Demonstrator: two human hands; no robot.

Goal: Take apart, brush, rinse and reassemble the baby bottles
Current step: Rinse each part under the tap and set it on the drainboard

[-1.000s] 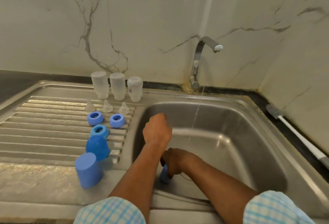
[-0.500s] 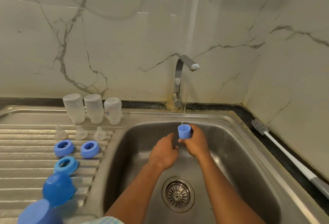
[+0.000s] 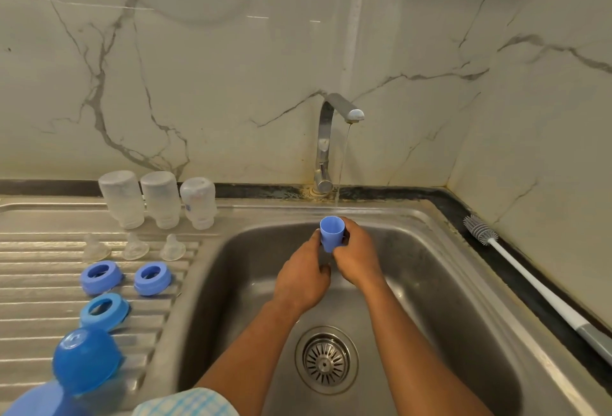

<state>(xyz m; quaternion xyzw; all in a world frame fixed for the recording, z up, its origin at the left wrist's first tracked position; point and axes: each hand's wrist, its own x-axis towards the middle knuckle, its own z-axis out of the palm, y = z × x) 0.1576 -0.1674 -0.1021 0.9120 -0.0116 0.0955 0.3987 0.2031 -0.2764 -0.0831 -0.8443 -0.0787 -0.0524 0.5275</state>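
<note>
Gripping a small tapered blue plastic cap (image 3: 331,237), mouth up, the right hand (image 3: 357,258) holds it above the brushed-steel sink (image 3: 447,283), near the tap (image 3: 326,137) and its thin stream (image 3: 342,164). The left hand (image 3: 303,280) touches its lower side; whether it clasps, I cannot tell. Frosted bottles (image 3: 160,199) stand inverted nearby.

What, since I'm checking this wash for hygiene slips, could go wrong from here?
The blue cap, gripped by the left hand and right hand, might slip into the sink toward the drain. Water from the tap could splash off it onto the nipples on the drainboard.
</note>
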